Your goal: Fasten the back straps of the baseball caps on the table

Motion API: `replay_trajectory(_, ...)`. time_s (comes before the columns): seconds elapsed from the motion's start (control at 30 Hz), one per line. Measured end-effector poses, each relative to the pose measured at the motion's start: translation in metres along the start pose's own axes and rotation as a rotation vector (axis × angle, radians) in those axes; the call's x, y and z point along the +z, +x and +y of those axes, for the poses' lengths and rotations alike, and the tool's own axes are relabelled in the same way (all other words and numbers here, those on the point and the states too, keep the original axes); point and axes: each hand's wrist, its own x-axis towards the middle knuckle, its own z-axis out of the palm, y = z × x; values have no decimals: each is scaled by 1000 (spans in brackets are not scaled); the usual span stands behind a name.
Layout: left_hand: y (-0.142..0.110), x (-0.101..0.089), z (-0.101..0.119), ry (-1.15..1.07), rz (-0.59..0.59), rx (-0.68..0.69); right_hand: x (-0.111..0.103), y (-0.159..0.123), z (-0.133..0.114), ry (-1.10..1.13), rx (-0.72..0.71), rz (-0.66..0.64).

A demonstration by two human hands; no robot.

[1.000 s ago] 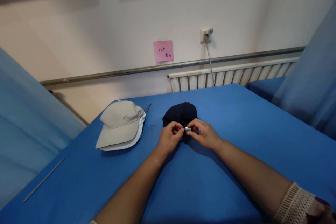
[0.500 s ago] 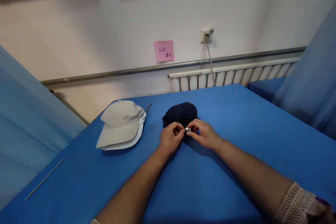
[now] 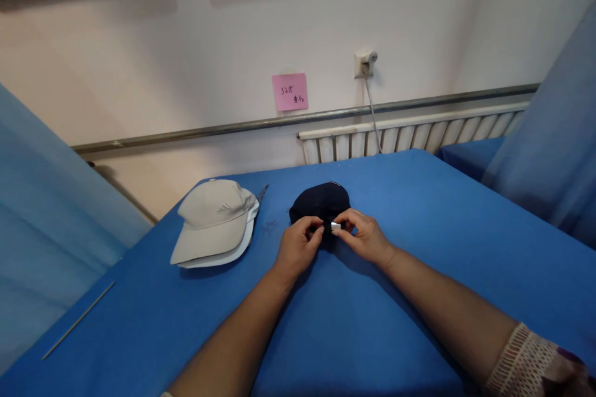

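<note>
Near edge: both forearms reach in from the near side, right one ending in a lacy cuffed sleeve [image 3: 519, 353]. Both forearms lie low over the blue-covered table [image 3: 372, 335], probably to steady fine finger work.

Near left: thin rod [image 3: 79, 319], lying slantwise by the table's left edge, well apart from the hands. Purpose unclear; placed there, it is out of the arms' way.

Middle: left hand [image 3: 298, 247] and right hand [image 3: 365, 239] face each other, fingertips nearly meeting. Right thumb and forefinger pinch a small silver clasp [image 3: 336, 226], one from above, one from below; its bright face shows between them. Left thumb and forefinger are closed on dark material at the near side of the dark cap [image 3: 321, 198]; exact part hidden by the fingers. Reads as one hand bracing while the other controls the metal piece.

Dark cap sits just beyond the fingertips, mid-table, rounded crown to the far side. Set straight before the wearer, likely so both hands reach it equally.

Left of it, apart: beige cap [image 3: 212, 201], brim toward near left, resting on a white cap [image 3: 233, 257], mostly hidden. Nested this way they take little room, leaving the middle for the hands.

Far: white radiator [image 3: 410, 139] beyond the table; on the wall above, pink note [image 3: 289, 92], handwritten, and a socket [image 3: 361, 66] with a plug in it.
</note>
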Motion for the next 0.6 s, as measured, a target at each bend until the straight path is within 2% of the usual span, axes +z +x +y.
replay_trajectory(0.17,1,0,-1,-40,-38,-22,-1,0,-2,27,27,-38)
replay_trajectory(0.33,1,1,3,-75,14,-75,-2,1,-5,14,42,-95)
replay_trajectory(0.6,-2,8,8,-98,-46,-105,-2,1,-6,20,40,-145)
